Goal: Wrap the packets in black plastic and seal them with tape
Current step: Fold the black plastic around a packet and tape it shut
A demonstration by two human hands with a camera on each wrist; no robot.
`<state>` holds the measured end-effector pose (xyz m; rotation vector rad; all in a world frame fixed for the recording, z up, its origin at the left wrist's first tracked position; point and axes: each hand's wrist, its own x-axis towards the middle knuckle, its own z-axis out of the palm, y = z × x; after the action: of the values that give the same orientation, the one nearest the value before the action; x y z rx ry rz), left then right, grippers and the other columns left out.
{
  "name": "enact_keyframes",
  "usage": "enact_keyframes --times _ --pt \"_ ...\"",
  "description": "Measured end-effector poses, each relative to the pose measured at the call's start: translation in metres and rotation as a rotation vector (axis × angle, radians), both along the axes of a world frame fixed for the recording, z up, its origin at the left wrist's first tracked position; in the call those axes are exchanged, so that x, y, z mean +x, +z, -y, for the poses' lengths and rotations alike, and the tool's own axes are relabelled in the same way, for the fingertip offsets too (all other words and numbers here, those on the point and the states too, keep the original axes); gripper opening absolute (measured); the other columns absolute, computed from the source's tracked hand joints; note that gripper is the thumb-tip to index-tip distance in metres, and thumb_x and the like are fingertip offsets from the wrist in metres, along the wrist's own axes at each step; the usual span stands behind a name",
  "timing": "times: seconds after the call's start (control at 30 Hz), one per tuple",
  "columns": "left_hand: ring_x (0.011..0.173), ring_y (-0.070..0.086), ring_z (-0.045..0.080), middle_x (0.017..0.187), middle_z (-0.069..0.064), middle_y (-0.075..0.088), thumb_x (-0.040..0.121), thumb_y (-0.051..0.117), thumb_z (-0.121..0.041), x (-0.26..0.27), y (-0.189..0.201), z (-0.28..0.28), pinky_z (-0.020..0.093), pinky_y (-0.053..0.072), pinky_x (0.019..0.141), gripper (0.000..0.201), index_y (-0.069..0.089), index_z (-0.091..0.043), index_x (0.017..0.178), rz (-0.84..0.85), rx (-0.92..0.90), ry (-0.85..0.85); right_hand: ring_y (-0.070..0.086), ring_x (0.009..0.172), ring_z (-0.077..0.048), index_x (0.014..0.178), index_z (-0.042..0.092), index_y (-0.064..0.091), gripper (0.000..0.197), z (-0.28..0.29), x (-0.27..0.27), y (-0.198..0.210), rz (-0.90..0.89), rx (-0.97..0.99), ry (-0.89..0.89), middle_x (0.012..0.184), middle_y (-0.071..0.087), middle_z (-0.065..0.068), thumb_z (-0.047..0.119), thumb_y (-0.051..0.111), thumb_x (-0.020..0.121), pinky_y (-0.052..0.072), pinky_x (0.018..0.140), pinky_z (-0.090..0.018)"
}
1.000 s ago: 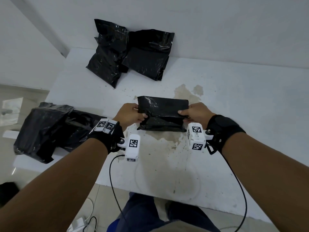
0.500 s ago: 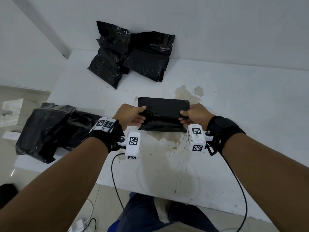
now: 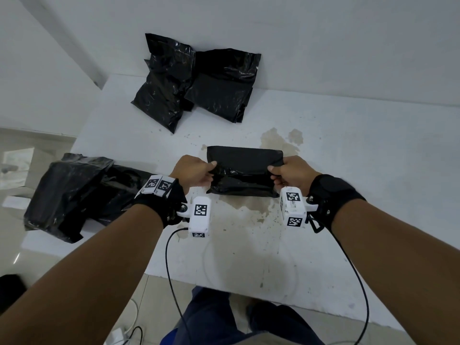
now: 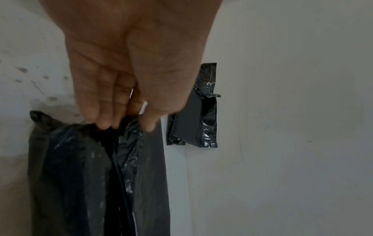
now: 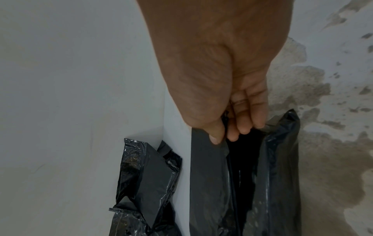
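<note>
A packet in black plastic (image 3: 245, 171) lies on the white table (image 3: 361, 155) in front of me. My left hand (image 3: 199, 171) pinches the plastic at the packet's left end (image 4: 96, 167). My right hand (image 3: 286, 170) pinches the right end (image 5: 232, 175), thumb on top and fingers beneath the fold. A flap of the plastic is drawn up between both hands, over the packet's top. No tape shows in any view.
Two wrapped black packets (image 3: 196, 80) lean against the wall at the back of the table. A heap of loose black plastic (image 3: 74, 192) sits at the table's left edge. A brown stain (image 3: 251, 207) marks the tabletop under and beside the packet.
Both hands have pulled the near flap of plastic upward and over the packet, so the top now looks flat and matte. The packet itself stays in place.
</note>
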<state>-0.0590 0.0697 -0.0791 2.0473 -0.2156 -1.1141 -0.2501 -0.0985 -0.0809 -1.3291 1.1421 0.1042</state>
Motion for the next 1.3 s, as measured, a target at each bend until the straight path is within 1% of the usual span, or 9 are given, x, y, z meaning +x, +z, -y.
enact_keyframes --times 0.1,0.2,0.37,0.47,0.57,0.77,0.9,1.03,1.3 --pt "0.063 0.065 0.017 0.082 0.019 0.067 0.09 0.071 -0.011 0.001 -0.005 -0.001 0.021 0.058 0.056 0.02 0.061 -0.001 0.076 0.082 -0.007 0.011 0.051 0.05 -0.015 0.078 0.006 0.061 0.016 0.002 -0.004 -0.003 -0.011 0.005 -0.008 0.067 0.058 -0.007 0.006 0.065 0.094 0.043 0.046 -0.022" --pt "0.059 0.062 0.016 0.077 0.016 0.065 0.09 0.07 -0.008 0.002 -0.008 -0.006 0.019 0.055 0.053 0.017 0.06 -0.003 0.078 0.097 0.014 -0.026 0.049 0.04 -0.012 0.072 0.003 0.058 0.022 0.004 -0.009 -0.007 -0.057 -0.033 -0.004 0.057 0.056 -0.006 0.005 0.067 0.091 0.041 0.043 -0.021" --pt "0.06 0.061 0.019 0.075 0.013 0.064 0.092 0.068 -0.009 -0.003 -0.014 -0.007 0.022 0.056 0.055 0.015 0.059 -0.006 0.079 0.143 0.072 -0.119 0.052 0.054 -0.022 0.07 0.007 0.053 0.026 0.0 -0.015 -0.017 -0.073 -0.055 -0.023 0.066 0.057 -0.013 0.008 0.071 0.089 0.047 0.056 -0.029" --pt "0.065 0.061 0.023 0.076 0.014 0.064 0.091 0.067 -0.008 -0.004 -0.013 -0.003 0.031 0.059 0.065 0.014 0.059 -0.006 0.079 0.181 0.109 -0.144 0.053 0.058 -0.023 0.071 0.01 0.05 0.029 -0.001 -0.015 -0.018 -0.07 -0.062 -0.029 0.068 0.056 -0.015 0.011 0.074 0.087 0.048 0.065 -0.036" --pt "0.069 0.066 0.027 0.075 0.017 0.067 0.088 0.068 -0.007 -0.003 -0.012 -0.003 0.044 0.06 0.083 0.017 0.06 -0.007 0.073 0.22 0.143 -0.207 0.048 0.054 -0.022 0.071 0.012 0.045 0.035 -0.002 -0.014 -0.016 -0.046 -0.031 -0.02 0.067 0.052 -0.015 0.012 0.078 0.084 0.044 0.061 -0.036" --pt "0.067 0.066 0.029 0.055 0.008 0.063 0.088 0.064 -0.004 -0.003 -0.02 -0.006 0.051 0.058 0.085 0.026 0.057 -0.008 0.063 0.258 0.147 -0.223 0.057 0.059 -0.023 0.076 0.008 0.055 0.027 -0.007 -0.016 -0.02 -0.072 -0.049 -0.003 0.069 0.061 -0.014 0.016 0.08 0.081 0.055 0.071 -0.038" --pt "0.076 0.069 0.034 0.079 0.022 0.07 0.09 0.067 -0.019 -0.007 -0.01 -0.004 0.047 0.059 0.084 0.022 0.064 0.0 0.079 0.211 0.131 -0.184 0.059 0.061 -0.023 0.078 0.007 0.057 0.028 -0.01 -0.017 -0.02 -0.089 -0.066 0.015 0.07 0.062 -0.013 0.021 0.081 0.08 0.057 0.072 -0.038" --pt "0.082 0.072 0.031 0.088 0.018 0.073 0.085 0.068 -0.053 -0.012 -0.007 0.001 0.043 0.06 0.082 0.056 0.066 0.003 0.095 0.216 0.135 -0.169 0.058 0.063 -0.023 0.073 0.009 0.057 0.03 -0.011 -0.015 -0.018 -0.075 -0.095 0.018 0.069 0.062 -0.012 0.025 0.08 0.083 0.056 0.073 -0.038" --pt "0.084 0.073 0.028 0.092 0.014 0.073 0.079 0.081 -0.029 -0.013 -0.011 -0.002 0.042 0.062 0.078 0.033 0.066 -0.003 0.092 0.202 0.169 -0.237 0.063 0.071 -0.023 0.08 0.009 0.057 0.024 -0.013 -0.014 -0.02 -0.119 -0.149 0.055 0.075 0.064 -0.012 0.024 0.073 0.089 0.06 0.083 -0.044"
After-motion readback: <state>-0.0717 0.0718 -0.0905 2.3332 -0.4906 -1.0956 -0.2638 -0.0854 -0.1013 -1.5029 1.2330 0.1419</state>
